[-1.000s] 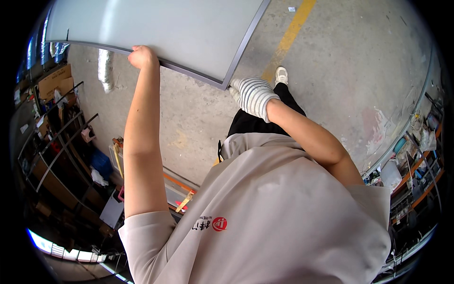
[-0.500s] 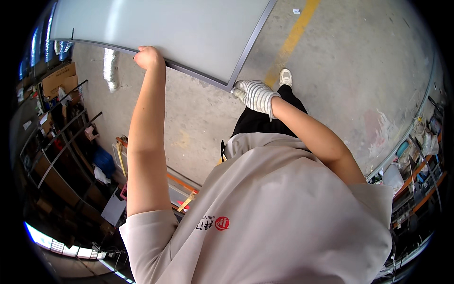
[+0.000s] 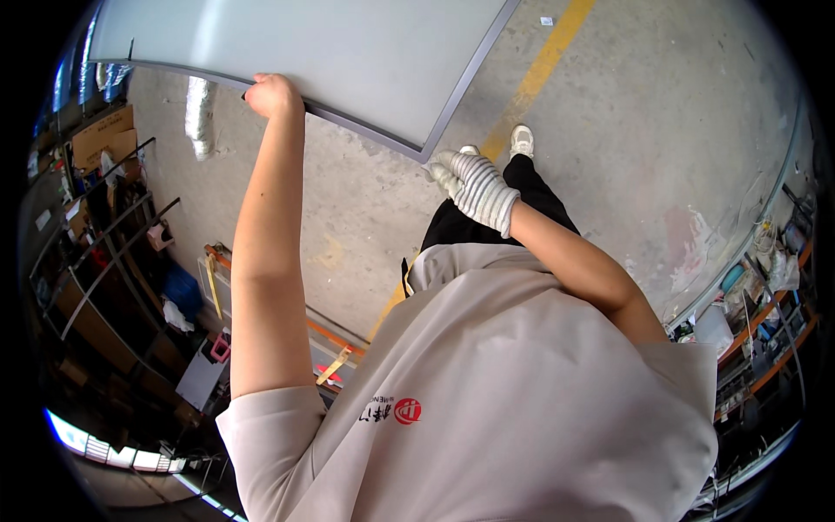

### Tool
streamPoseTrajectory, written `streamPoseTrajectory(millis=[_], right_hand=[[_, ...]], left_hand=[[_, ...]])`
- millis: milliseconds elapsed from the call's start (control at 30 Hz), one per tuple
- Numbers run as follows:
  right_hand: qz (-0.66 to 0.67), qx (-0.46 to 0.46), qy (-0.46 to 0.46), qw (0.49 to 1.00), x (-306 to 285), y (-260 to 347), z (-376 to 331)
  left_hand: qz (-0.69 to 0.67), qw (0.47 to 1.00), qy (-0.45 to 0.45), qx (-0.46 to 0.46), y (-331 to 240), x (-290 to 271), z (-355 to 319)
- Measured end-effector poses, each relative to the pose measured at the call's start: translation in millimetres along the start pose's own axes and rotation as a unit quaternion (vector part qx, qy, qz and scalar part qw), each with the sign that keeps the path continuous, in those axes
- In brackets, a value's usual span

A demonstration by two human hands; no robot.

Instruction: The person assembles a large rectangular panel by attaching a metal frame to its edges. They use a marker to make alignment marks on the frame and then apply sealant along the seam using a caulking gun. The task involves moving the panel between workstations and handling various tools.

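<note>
A large framed panel (image 3: 348,61), pale grey and smooth with a thin dark grey frame, is held up in the upper left. My bare left hand (image 3: 273,96) grips its near edge, the fingers curled over the frame and partly hidden. At the panel's near right corner is my right hand (image 3: 470,184), in a white and grey striped knitted glove. Its fingers are bent around the corner, with the tips partly out of sight.
Concrete floor (image 3: 644,113) with a yellow line (image 3: 544,65) lies beyond my feet. A silver foil duct (image 3: 199,122) is left of my arm. Metal racks and cardboard boxes (image 3: 104,139) crowd the left; cluttered shelves (image 3: 752,339) stand at right.
The panel and my left hand sit slightly higher in view. My right hand has turned a little at the corner and shifted slightly right. A second shoe now shows beside the glove.
</note>
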State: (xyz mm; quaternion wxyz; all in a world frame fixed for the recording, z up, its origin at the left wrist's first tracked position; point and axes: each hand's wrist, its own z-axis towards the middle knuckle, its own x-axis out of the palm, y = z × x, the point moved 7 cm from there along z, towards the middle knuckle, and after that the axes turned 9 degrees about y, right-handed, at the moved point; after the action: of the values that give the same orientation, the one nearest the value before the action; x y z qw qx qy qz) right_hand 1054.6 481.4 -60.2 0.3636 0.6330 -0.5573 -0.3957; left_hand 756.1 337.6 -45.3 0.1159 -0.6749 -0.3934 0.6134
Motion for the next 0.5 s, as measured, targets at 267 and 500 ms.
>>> streamPoseTrajectory(millis=[267, 500], right_hand=[[-0.111, 0.083, 0.092, 0.986, -4.8, -17.2, 4.6], [-0.022, 0.079, 0.074, 0.994, 1.8, -16.2, 10.6]], left_hand=[[-0.01, 1.0, 0.019, -0.001, 4.1, 3.4, 4.1], [-0.041, 0.999, 0.023, 0.023, 10.4, 6.1, 19.8]])
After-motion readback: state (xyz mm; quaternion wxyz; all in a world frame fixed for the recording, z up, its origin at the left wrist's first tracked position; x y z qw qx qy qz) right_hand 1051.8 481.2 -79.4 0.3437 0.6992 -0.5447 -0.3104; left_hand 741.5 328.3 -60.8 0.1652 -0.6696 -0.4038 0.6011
